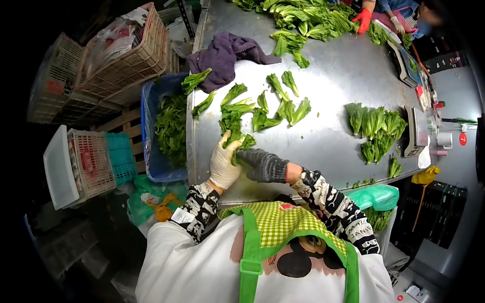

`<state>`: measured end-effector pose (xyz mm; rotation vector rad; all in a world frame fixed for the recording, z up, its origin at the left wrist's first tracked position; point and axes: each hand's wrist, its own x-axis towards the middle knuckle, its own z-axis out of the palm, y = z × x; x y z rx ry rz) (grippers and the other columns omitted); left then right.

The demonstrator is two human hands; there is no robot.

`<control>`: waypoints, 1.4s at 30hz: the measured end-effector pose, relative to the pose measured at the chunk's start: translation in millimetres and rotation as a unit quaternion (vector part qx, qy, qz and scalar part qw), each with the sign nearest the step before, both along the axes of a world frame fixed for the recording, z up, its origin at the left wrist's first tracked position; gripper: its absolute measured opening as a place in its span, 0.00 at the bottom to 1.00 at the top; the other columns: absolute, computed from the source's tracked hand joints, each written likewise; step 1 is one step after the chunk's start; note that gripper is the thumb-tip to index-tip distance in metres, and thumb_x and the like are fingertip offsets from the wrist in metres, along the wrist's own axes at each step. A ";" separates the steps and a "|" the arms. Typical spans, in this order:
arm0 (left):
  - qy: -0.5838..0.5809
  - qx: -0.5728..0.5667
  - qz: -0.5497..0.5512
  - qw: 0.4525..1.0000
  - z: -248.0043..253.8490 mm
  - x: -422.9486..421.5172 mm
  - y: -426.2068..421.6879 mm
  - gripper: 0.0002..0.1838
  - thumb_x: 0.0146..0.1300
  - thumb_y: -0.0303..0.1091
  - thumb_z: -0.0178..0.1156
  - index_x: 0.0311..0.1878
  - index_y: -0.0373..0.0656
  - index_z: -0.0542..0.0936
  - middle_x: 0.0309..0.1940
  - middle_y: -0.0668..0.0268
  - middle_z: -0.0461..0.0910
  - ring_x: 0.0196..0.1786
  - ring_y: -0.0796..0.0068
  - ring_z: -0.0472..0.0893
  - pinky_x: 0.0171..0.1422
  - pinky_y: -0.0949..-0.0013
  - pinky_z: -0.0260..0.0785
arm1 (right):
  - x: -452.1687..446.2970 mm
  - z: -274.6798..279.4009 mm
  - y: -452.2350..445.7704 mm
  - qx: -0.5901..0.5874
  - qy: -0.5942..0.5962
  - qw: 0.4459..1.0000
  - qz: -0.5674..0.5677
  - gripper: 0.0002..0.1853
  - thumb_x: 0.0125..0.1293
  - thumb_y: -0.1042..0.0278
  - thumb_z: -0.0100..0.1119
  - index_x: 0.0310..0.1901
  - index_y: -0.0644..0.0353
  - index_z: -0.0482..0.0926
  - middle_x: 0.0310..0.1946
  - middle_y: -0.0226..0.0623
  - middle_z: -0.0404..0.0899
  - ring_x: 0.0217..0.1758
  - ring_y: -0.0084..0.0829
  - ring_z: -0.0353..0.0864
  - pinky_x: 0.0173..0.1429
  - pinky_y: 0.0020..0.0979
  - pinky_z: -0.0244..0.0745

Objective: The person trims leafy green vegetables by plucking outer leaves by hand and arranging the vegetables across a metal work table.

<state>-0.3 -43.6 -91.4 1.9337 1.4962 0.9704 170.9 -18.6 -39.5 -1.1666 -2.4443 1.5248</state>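
My left hand (225, 164), in a white glove, is closed around a head of leafy lettuce (244, 142) just above the metal table. Close by on the right is my right hand (265, 166) in a grey knit glove. Its fingertips reach the lower part of the same lettuce, but motion blurs them, so their grip cannot be made out. Loose lettuce leaves (295, 112) lie scattered beyond both hands. A blue bin (146, 121) holding green leaves stands against the table's left edge.
A purple cloth (222, 58) lies at the table's left edge. Bunched lettuce (376, 126) sits at right beside a scale (415, 129). More lettuce (313, 17) is piled at the far end, near a co-worker's red-gloved hand (362, 21). Plastic crates (124, 60) are stacked on the left.
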 end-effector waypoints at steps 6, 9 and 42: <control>-0.143 0.068 0.055 0.986 7.8 -34.0 25.1 0.24 0.42 0.22 0.71 0.46 0.45 0.78 0.47 0.59 0.79 0.51 0.62 0.79 0.55 0.65 0.73 | 82.3 9.2 45.2 -0.104 0.148 0.916 -0.357 0.27 0.58 0.68 0.66 0.59 0.63 0.73 0.53 0.44 0.79 0.50 0.33 0.81 0.55 0.30 0.76; -0.110 0.131 0.126 0.977 34.1 -76.1 46.0 0.25 0.44 0.21 0.71 0.48 0.44 0.77 0.45 0.60 0.80 0.51 0.63 0.78 0.58 0.66 0.70 | 135.3 -22.0 80.9 0.016 0.066 0.837 -0.543 0.36 0.57 0.68 0.69 0.65 0.70 0.64 0.55 0.49 0.77 0.52 0.34 0.79 0.56 0.28 0.75; 0.059 0.042 0.055 0.996 -34.6 19.5 118.2 0.22 0.50 0.29 0.55 0.52 0.39 0.78 0.63 0.46 0.67 0.69 0.44 0.60 0.75 0.53 0.50 | 74.1 -73.4 32.0 0.281 -0.089 0.824 -0.485 0.20 0.55 0.77 0.53 0.52 0.56 0.79 0.49 0.48 0.78 0.51 0.48 0.79 0.58 0.40 0.73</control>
